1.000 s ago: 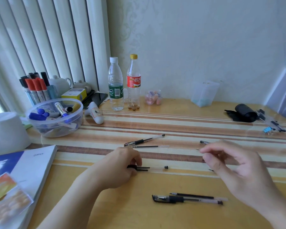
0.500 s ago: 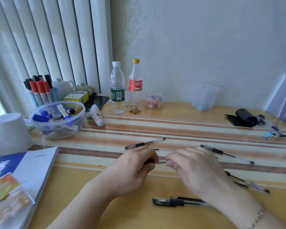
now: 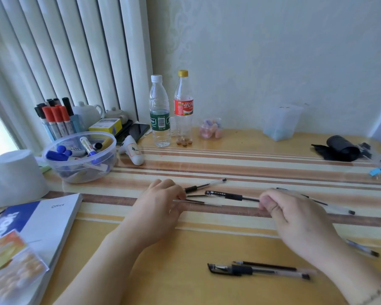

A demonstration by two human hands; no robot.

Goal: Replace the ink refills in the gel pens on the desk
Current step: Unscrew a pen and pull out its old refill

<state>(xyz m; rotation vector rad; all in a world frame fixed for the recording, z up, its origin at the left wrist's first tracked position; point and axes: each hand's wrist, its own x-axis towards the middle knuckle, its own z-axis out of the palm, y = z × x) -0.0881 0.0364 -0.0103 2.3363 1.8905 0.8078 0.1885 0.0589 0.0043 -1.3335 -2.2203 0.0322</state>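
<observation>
- Between the two hands, mid-desk: capped gel pen (image 3: 229, 196) with a black rubber grip, cap end pointing at the left hand.
- Right hand (image 3: 299, 219) fingers curled in narrow around the pen's tail end, pinching it at about (image 3: 271, 205); barrel looks just off the desk (image 3: 207, 238), hard to say for sure.
- Left hand (image 3: 161, 208) fingertips curled onto a thin loose refill (image 3: 198, 202), pinning or pinching it against the striped surface; can't tell which.
- Further out: another pen (image 3: 205, 186) just behind the left fingers, one more pen (image 3: 257, 270) with a spare refill (image 3: 266, 265) lying alongside near the front edge, others off past the right wrist.
- Handling guess: pens light, stiff, smooth clear plastic, so a bit slippery; best grabbed at the rubber grip for unscrewing.
- Refills even lighter and bendy, prone to rolling; better pinched mid-length, away from the inky tip.
</observation>
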